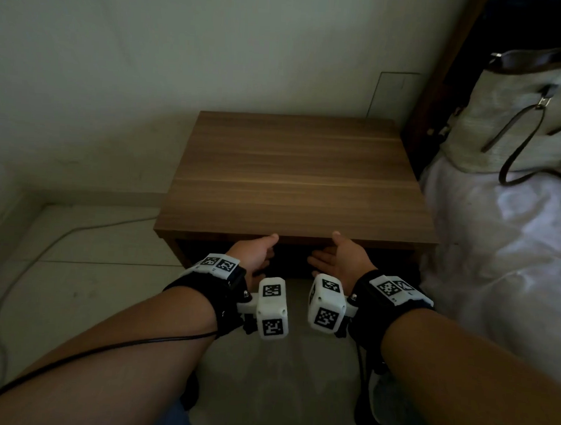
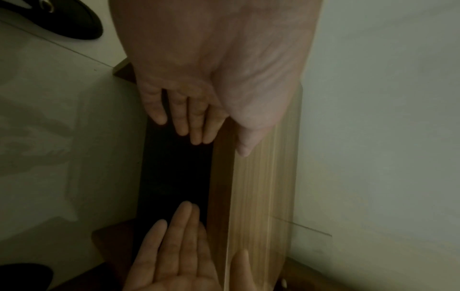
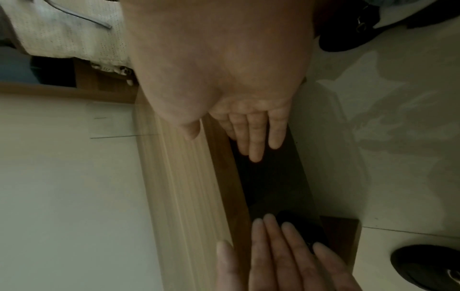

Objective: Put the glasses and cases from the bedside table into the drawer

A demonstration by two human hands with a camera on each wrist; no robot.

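Observation:
The wooden bedside table (image 1: 294, 174) has a bare top; no glasses or cases show on it. My left hand (image 1: 258, 254) and right hand (image 1: 339, 257) are at its front edge with palms facing each other, fingers straight and thumbs by the top's lip. Between them is the dark space under the top (image 1: 290, 260), where the drawer sits; I cannot tell its inside. In the left wrist view the left hand (image 2: 199, 118) holds nothing, and neither does the right hand (image 3: 248, 133) in the right wrist view. A dim dark rounded shape (image 3: 301, 228) lies in that space near the left fingers.
A pale woven bag (image 1: 517, 124) with dark straps lies on the white bedding (image 1: 498, 243) right of the table. A grey cable (image 1: 60, 236) runs over the floor at the left. Black shoes (image 3: 428, 265) stand on the floor near me. The wall is close behind the table.

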